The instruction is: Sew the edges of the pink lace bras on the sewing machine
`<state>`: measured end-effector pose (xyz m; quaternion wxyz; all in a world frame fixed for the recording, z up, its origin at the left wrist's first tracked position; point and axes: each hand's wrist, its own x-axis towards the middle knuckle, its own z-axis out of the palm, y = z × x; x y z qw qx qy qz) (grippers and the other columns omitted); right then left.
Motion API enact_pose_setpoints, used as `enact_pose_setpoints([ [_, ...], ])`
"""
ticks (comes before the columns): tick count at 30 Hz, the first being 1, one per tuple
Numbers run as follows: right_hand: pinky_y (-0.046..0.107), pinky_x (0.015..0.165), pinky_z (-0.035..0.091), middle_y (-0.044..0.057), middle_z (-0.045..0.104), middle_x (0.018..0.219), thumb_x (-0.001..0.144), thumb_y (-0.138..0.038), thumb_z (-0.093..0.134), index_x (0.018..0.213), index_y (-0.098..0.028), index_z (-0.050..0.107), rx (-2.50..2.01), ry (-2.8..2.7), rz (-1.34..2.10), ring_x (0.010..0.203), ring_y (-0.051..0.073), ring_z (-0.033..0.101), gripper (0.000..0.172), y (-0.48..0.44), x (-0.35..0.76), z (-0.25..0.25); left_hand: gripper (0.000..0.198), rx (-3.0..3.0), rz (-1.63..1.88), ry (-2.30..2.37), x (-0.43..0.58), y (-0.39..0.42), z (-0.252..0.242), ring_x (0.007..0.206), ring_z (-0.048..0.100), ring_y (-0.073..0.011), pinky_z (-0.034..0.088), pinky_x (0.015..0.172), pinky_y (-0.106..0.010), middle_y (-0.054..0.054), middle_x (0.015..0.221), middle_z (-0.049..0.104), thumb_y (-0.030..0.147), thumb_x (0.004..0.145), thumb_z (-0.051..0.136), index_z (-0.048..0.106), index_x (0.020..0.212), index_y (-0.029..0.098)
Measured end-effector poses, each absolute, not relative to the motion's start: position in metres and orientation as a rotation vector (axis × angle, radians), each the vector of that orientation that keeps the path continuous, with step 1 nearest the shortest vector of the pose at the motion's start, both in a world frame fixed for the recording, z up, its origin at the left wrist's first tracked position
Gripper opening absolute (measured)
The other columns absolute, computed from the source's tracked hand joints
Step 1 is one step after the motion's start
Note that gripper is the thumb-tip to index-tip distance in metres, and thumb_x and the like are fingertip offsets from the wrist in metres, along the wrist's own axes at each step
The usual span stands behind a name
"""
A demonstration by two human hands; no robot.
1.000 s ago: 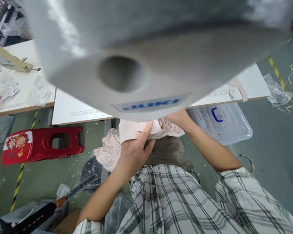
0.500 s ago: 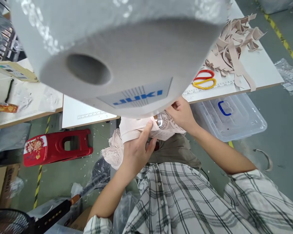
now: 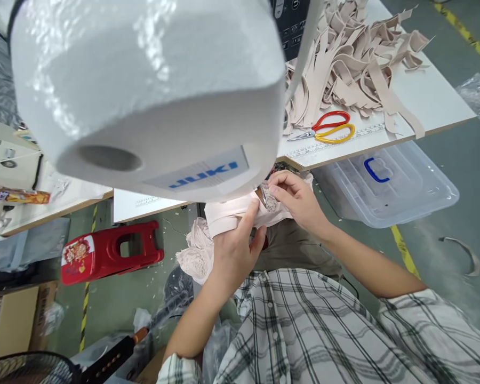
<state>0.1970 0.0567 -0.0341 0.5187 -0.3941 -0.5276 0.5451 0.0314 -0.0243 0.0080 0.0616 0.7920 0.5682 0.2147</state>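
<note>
A pale pink lace garment [image 3: 224, 218] lies at the table's front edge, under the white Juki sewing machine head [image 3: 152, 96], and spills down over my lap. My left hand [image 3: 236, 248] is closed on the garment, its thumb pressed on top of the fabric. My right hand [image 3: 298, 197] pinches the lace part of the same garment beside a small metal part [image 3: 261, 195] under the machine. The machine head hides the needle and most of the fabric beyond my fingers.
Beige elastic strips [image 3: 352, 58] are heaped on the white table [image 3: 436, 106], with red and yellow scissors [image 3: 328, 128] before them. A clear lidded bin [image 3: 388, 184] sits on the floor at right, a red stool [image 3: 108, 256] at left, a cardboard box [image 3: 16, 314] further left.
The view has tilted up, showing more of the table, strips and scissors. My right hand has come out from under the machine and its fingers now show on the lace. My left hand keeps its grip.
</note>
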Motion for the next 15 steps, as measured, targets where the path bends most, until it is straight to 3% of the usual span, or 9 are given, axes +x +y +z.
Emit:
enact_pose_setpoints([
  [8,0.032,0.075,0.051,0.003,0.061,0.088,0.085,-0.04,0.066,0.079,-0.022,0.06,-0.932,-1.206,1.33,0.082,0.017,0.058,0.019,0.05,0.201,-0.037,0.056,2.414,0.656,1.669,0.037,-0.025,0.01,0.132,0.055,-0.0307,0.049,0.106,-0.047,-0.017,0.133,0.064,0.021,0.095,0.057,0.041,0.148,0.021],
  [15,0.032,0.072,0.05,0.003,0.061,0.088,0.082,-0.042,0.065,0.088,-0.022,0.06,-0.983,-1.272,1.339,0.077,0.017,0.058,0.022,0.043,0.197,-0.035,0.087,2.365,0.814,1.836,0.037,-0.034,-0.001,0.13,0.056,-0.0387,0.058,0.091,-0.048,-0.036,0.144,0.046,0.044,0.098,0.053,0.002,0.158,0.007],
])
